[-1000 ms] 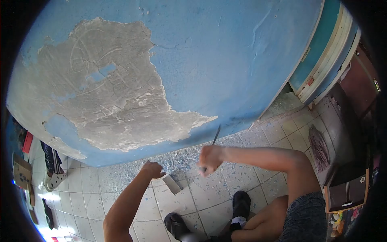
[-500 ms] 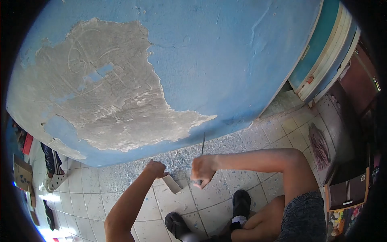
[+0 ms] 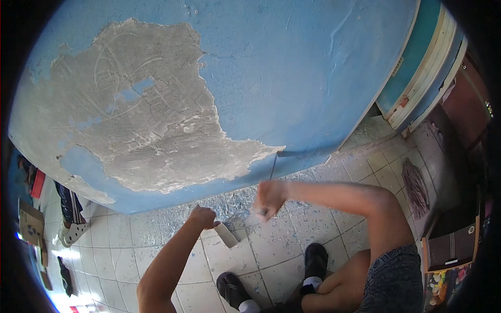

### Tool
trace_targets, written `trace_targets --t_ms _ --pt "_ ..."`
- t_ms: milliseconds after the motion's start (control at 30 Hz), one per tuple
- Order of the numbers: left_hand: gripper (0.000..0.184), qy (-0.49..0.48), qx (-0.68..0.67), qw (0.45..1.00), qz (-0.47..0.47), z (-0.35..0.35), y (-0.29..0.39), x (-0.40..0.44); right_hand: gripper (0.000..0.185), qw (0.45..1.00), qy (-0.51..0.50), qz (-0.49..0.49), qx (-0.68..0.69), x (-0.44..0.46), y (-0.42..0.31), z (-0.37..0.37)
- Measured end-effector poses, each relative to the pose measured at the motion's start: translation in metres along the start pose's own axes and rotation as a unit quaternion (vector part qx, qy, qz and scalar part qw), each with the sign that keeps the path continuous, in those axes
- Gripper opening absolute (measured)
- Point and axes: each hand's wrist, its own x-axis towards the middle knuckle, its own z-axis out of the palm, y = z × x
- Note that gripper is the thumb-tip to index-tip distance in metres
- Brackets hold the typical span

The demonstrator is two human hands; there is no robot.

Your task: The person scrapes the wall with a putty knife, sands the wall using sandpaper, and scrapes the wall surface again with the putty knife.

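My right hand [image 3: 271,200] is closed round the handle of a thin scraping tool [image 3: 273,167]. The tool's tip meets the blue wall [image 3: 282,78] at the right point of a bare grey patch [image 3: 156,125], where the paint is gone. Low on the left, my left hand [image 3: 203,216] has its fingers curled round one end of a flat, pale block [image 3: 226,236], held just above the floor. Paint flakes [image 3: 219,203] lie thick along the foot of the wall.
Tiled floor [image 3: 198,261] spreads under my sandalled feet. Another person's foot in a white clog [image 3: 74,233] stands at the left, near a cardboard box [image 3: 31,221]. A crumpled cloth [image 3: 415,189] lies at the right, by a dark cabinet [image 3: 451,248].
My right hand first came down and left with the tool, then rose back to the right, and the tip reached the patch's edge. My left hand has barely moved.
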Motion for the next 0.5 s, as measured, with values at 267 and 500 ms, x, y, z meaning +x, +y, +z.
trace_targets --t_ms 267,500 --pt "0.048 -0.014 -0.003 1.000 -0.007 -0.002 0.002 0.000 0.044 0.994 0.067 -0.051 -0.068 0.019 -0.035 0.011" --pt "0.050 0.004 0.004 1.000 0.009 -0.006 0.003 -0.001 0.038 0.986 -0.056 0.094 -0.122 -0.009 0.009 0.001"
